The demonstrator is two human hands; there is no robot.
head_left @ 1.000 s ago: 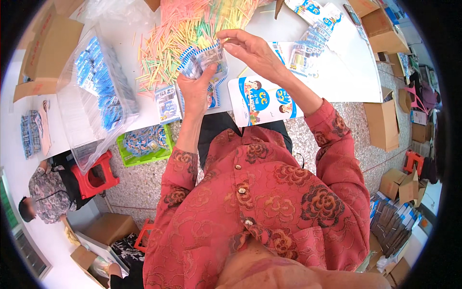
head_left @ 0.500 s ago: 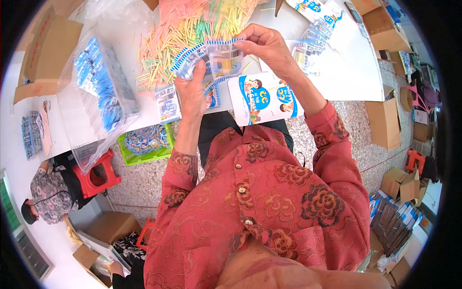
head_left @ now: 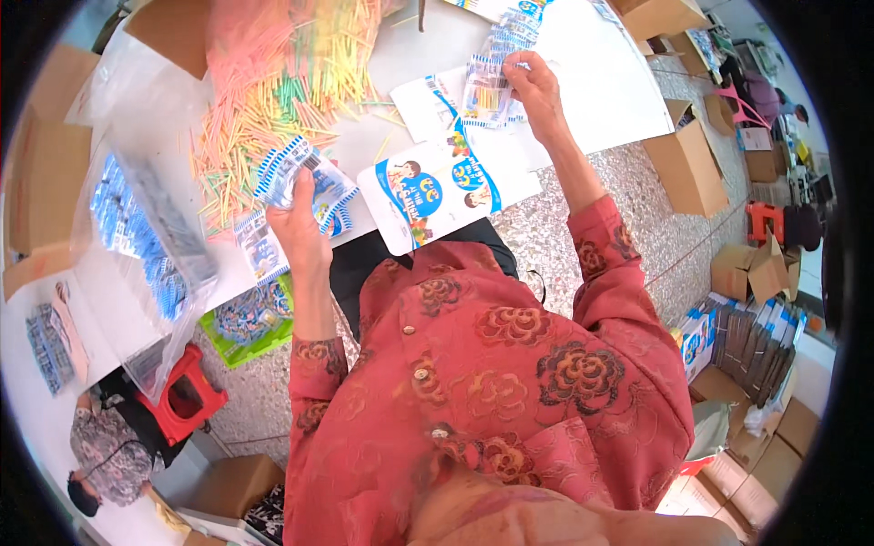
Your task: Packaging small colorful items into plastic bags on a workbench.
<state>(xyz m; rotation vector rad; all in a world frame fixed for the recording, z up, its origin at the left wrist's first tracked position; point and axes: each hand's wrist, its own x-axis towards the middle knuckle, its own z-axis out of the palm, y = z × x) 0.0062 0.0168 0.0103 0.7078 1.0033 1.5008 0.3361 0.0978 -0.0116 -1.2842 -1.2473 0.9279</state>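
Note:
My left hand [head_left: 302,223] grips a fanned stack of small clear packets [head_left: 330,187] with blue-striped edges, thumb on top. Out to the right, my right hand [head_left: 539,98] pinches the edge of one such packet [head_left: 486,98], with short coloured sticks showing through it. That packet lies at the near end of a row of overlapping packets [head_left: 515,35] on the table. More packets [head_left: 258,244] lie at the table edge under my left hand. Between my hands is a flat white-and-blue printed carton [head_left: 428,196], partly over another carton [head_left: 414,107].
A big pile of pink, yellow and green sticks [head_left: 273,109] spills from a clear bag. At left stands a clear plastic bin of blue packets [head_left: 137,237]. Below the table are a green tray [head_left: 238,353] and a red stool [head_left: 187,400]. A cardboard box [head_left: 687,173] stands at right.
My right hand has carried one packet from beside the left hand's stack to the row at the right. The left hand keeps its stack. The whole view has shifted.

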